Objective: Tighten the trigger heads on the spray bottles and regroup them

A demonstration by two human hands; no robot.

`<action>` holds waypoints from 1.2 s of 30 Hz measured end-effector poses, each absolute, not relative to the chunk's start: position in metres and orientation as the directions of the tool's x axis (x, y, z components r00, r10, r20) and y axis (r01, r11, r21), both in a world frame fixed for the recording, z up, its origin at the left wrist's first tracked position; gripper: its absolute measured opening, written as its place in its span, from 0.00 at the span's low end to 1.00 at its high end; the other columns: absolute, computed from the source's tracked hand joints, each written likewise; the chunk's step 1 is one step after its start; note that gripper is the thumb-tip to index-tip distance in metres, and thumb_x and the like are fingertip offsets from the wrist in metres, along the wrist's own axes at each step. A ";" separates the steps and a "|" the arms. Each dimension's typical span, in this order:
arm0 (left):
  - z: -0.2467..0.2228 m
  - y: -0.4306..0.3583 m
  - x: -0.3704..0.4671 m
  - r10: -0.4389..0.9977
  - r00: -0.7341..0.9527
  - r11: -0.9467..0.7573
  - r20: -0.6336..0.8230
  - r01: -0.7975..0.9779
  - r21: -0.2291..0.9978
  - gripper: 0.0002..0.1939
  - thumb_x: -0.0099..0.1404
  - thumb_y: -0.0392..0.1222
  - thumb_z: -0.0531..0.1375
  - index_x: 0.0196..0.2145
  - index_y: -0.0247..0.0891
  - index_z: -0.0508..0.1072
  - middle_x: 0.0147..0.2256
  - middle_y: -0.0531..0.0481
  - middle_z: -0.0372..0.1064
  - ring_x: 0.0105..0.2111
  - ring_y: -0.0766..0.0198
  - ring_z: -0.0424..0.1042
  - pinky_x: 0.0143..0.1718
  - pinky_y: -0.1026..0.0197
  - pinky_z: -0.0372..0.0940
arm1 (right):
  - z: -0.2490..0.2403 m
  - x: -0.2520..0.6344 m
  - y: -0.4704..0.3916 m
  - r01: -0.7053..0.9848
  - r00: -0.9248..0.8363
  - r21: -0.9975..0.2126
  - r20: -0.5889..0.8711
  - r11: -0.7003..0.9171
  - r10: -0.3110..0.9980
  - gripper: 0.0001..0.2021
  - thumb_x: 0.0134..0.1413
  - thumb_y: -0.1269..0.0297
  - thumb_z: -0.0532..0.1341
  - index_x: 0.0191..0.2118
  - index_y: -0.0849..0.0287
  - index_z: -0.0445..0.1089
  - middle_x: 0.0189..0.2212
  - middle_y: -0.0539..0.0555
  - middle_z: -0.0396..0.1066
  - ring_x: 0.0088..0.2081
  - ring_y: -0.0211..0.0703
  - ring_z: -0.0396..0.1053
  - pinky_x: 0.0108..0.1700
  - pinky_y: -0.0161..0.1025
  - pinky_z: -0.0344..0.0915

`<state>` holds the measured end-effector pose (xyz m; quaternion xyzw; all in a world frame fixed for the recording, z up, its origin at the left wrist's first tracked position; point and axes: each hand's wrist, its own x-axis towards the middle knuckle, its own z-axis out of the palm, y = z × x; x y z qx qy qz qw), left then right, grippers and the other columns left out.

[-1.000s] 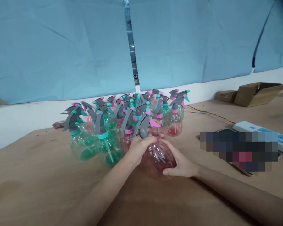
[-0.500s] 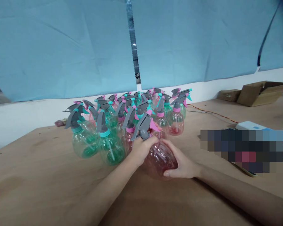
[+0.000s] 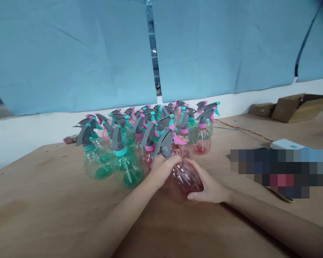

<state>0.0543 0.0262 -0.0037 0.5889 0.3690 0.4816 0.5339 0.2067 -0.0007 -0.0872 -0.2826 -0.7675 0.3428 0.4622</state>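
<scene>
A clear pink spray bottle (image 3: 184, 179) with a grey and pink trigger head is tilted between my two hands. My left hand (image 3: 165, 166) is closed round its neck, just under the spray head; part of its fingers is hidden behind the bottle. Wrapped round the right side of the bottle's body is my right hand (image 3: 211, 184), thumb low on the near face. Close beyond my left hand stand a green spray bottle (image 3: 129, 173) with a turquoise collar and a pink one with a pink collar (image 3: 150, 147).
Several more green and pink spray bottles (image 3: 201, 143) crowd together behind. On the right lie a white power strip (image 3: 288, 144), a thin cable (image 3: 244, 129) and a blurred-out item. An opened cardboard box (image 3: 293, 111) sits at the far right of the wooden table (image 3: 43, 200).
The view has shifted very slightly. At the pink bottle's trigger head, my left hand's fingers have moved a little; both hands keep their hold.
</scene>
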 end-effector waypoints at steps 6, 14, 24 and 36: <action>-0.004 0.026 0.054 0.959 0.252 -0.115 0.129 -0.072 0.991 0.03 0.43 0.37 0.60 0.21 0.37 0.71 0.22 0.53 0.66 0.29 0.61 0.68 0.37 0.58 0.62 | -0.085 0.207 -0.002 0.127 -0.416 -0.784 0.514 0.608 0.750 0.41 0.41 0.52 0.67 0.59 0.53 0.46 0.56 0.60 0.55 0.57 0.57 0.56 0.56 0.55 0.55; -0.003 0.023 0.055 0.975 0.217 -0.018 0.038 -0.094 0.995 0.04 0.40 0.37 0.60 0.17 0.37 0.67 0.18 0.56 0.61 0.23 0.66 0.62 0.28 0.62 0.59 | -0.086 0.207 -0.002 0.134 -0.421 -0.785 0.508 0.605 0.752 0.42 0.41 0.54 0.67 0.59 0.53 0.45 0.56 0.60 0.55 0.57 0.58 0.55 0.56 0.56 0.55; -0.005 0.024 0.054 0.974 0.208 -0.077 0.089 -0.062 0.995 0.04 0.42 0.37 0.60 0.17 0.36 0.67 0.19 0.55 0.61 0.24 0.66 0.63 0.30 0.62 0.60 | -0.087 0.209 0.000 0.161 -0.427 -0.772 0.508 0.615 0.748 0.43 0.41 0.53 0.67 0.60 0.52 0.44 0.56 0.60 0.55 0.57 0.59 0.54 0.56 0.57 0.54; -0.009 0.027 0.052 0.955 0.243 -0.166 0.169 -0.032 0.986 0.06 0.44 0.38 0.60 0.15 0.37 0.66 0.16 0.54 0.59 0.28 0.61 0.67 0.38 0.58 0.62 | -0.086 0.209 0.001 0.153 -0.434 -0.778 0.501 0.610 0.749 0.43 0.42 0.53 0.67 0.60 0.52 0.44 0.56 0.60 0.54 0.56 0.57 0.56 0.57 0.56 0.54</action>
